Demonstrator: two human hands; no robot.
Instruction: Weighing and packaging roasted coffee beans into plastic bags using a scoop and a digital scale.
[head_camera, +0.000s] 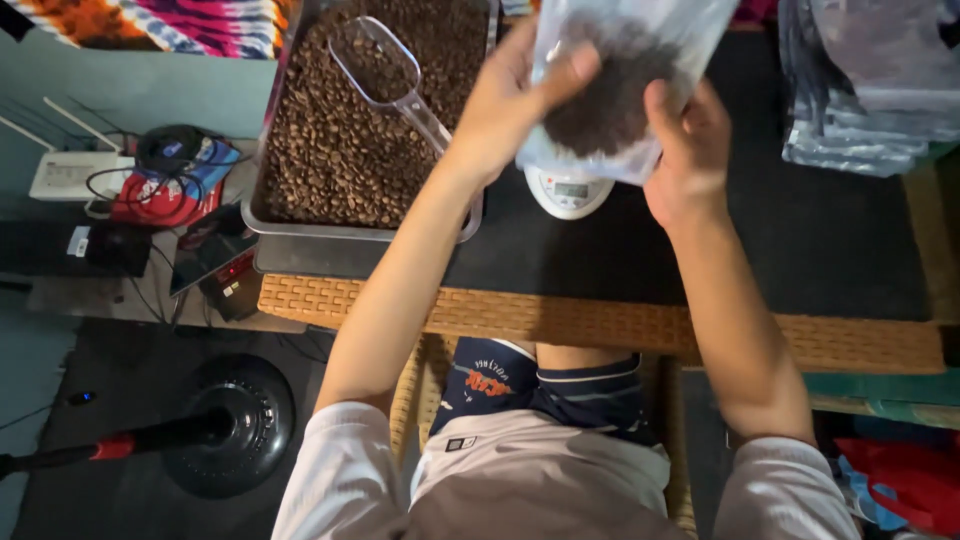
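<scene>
Left hand (515, 95) and right hand (685, 150) fingers clamp clear bag of coffee beans (610, 90) above digital scale (568, 192); scoop (385, 70) lies in bean tray (340, 232).

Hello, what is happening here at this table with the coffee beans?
A person holds a clear plastic bag partly filled with coffee beans, with the left hand and right hand gripping its two sides. The bag is just above a small white scale on the dark table mat. Beside it, a metal tray full of beans has a clear scoop lying in it.
</scene>
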